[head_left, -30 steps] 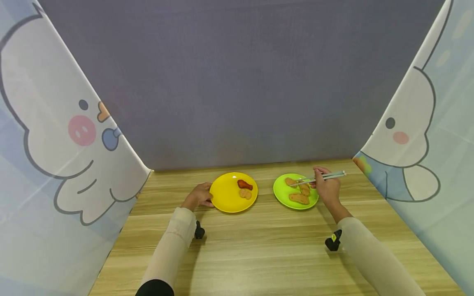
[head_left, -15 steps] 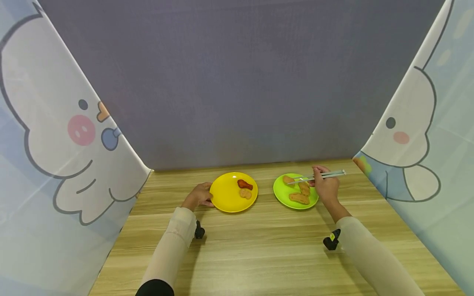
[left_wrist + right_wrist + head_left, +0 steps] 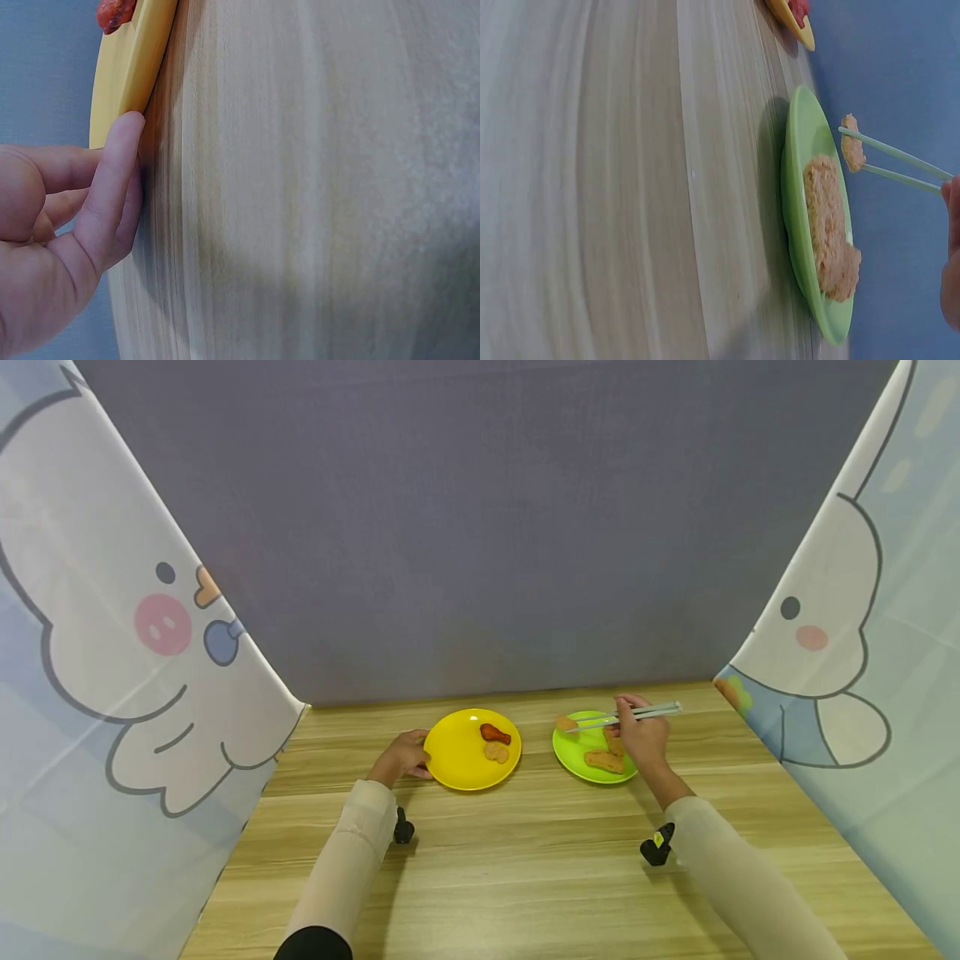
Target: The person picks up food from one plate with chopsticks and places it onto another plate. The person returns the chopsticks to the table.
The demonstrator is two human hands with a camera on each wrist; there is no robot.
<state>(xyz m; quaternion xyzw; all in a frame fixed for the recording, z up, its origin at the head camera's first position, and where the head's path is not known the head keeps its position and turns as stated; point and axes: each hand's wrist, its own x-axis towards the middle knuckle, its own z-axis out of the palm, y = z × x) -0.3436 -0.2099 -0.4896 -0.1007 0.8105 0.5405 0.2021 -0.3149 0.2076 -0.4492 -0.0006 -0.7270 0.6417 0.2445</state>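
Observation:
My left hand (image 3: 406, 755) grips the left rim of a yellow plate (image 3: 456, 760), its fingertips at the plate's edge in the left wrist view. On that plate lie a reddish-brown drumstick (image 3: 495, 734) and a small tan nugget (image 3: 497, 752). With my right hand (image 3: 643, 737) I hold pale chopsticks (image 3: 654, 712). Their tips pinch a golden nugget (image 3: 852, 144), raised above the green plate (image 3: 568, 760) and over its left edge in the head view. Two breaded pieces remain on the green plate, a long one (image 3: 603, 762) and one (image 3: 614, 742) partly behind my hand.
Both plates stand side by side on a wood-grain table (image 3: 510, 877), with a gap between them. A grey cloth wall (image 3: 495, 543) rises behind the table. Printed cartoon panels (image 3: 112, 610) line both sides. A black wrist camera (image 3: 657, 845) hangs by each sleeve.
The chopsticks have closed on the nugget, lifted it from the green plate and carried it left to the plate's edge. My right arm moved left; the left hand stayed still.

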